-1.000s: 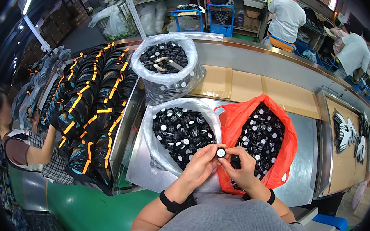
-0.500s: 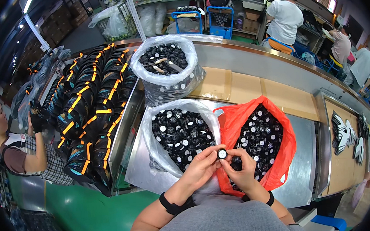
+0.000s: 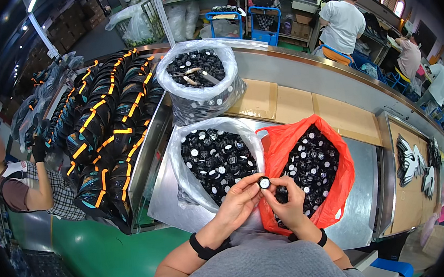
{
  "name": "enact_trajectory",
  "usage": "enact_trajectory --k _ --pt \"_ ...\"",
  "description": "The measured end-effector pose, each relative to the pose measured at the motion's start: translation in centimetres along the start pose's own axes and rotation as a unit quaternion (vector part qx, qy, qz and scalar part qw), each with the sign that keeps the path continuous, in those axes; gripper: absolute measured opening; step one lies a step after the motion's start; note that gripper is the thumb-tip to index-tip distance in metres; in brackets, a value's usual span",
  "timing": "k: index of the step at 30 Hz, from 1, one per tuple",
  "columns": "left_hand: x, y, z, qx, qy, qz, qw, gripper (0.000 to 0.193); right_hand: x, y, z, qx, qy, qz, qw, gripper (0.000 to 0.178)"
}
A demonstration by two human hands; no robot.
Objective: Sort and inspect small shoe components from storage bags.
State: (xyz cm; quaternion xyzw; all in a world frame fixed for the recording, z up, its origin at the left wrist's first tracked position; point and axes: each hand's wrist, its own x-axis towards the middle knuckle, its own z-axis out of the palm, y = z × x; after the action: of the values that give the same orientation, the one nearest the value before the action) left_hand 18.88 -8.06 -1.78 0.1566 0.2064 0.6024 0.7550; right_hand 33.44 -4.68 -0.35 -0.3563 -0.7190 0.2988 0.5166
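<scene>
A small round black piece with a white disc face (image 3: 264, 183) is pinched between my two hands, white face toward me. My left hand (image 3: 239, 201) grips its left side with thumb and fingertips. On its other side, the thumb and forefinger of my right hand (image 3: 290, 209) close on it. Another dark piece (image 3: 281, 194) shows in the curled fingers of my right hand. Below and beyond the hands stand a clear plastic bag (image 3: 179, 175) and a red plastic bag (image 3: 345, 176), both open and filled with similar black pieces, some with white discs upward.
Farther back, another clear bag (image 3: 231, 93) holds black pieces and a few tools. Flattened cardboard (image 3: 347, 119) lines the metal table (image 3: 362, 200). Dark shoe uppers with orange strips (image 3: 94, 128) are stacked at left, near a co-worker (image 3: 27, 179). White-and-black cut parts (image 3: 411, 161) lie at right.
My hands have shifted and turned the small piece slightly, keeping their pinch on it. The co-worker at left has moved a hand near the stacked uppers.
</scene>
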Motion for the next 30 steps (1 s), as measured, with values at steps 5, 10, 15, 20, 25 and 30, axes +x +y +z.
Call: enact_trajectory --k 5,10,15,20,25,30 --pt "-0.2 0.2 -0.3 0.041 0.019 0.015 0.999 0.030 0.1 0.2 0.1 0.005 -0.026 0.013 1.000 0.028" --pt "-0.9 2.9 1.7 0.603 0.149 0.280 0.732 0.038 0.5 0.5 -0.2 0.181 -0.086 0.208 0.958 0.052" --pt "-0.3 3.1 3.5 0.705 0.040 0.209 0.676 0.031 0.7 0.2 0.3 0.115 -0.144 0.149 0.972 0.066" --pt "0.7 2.7 2.1 0.707 0.008 0.215 0.673 0.027 0.7 -0.2 -0.5 0.133 -0.171 0.210 0.953 0.077" --pt "0.3 3.4 2.0 0.592 -0.010 0.178 0.786 0.028 1.0 1.1 -3.1 0.480 -0.194 0.382 0.765 0.028" --pt "0.6 2.4 1.2 0.480 0.007 0.139 0.866 0.029 1.2 0.3 -2.1 0.351 -0.129 0.335 0.865 0.026"
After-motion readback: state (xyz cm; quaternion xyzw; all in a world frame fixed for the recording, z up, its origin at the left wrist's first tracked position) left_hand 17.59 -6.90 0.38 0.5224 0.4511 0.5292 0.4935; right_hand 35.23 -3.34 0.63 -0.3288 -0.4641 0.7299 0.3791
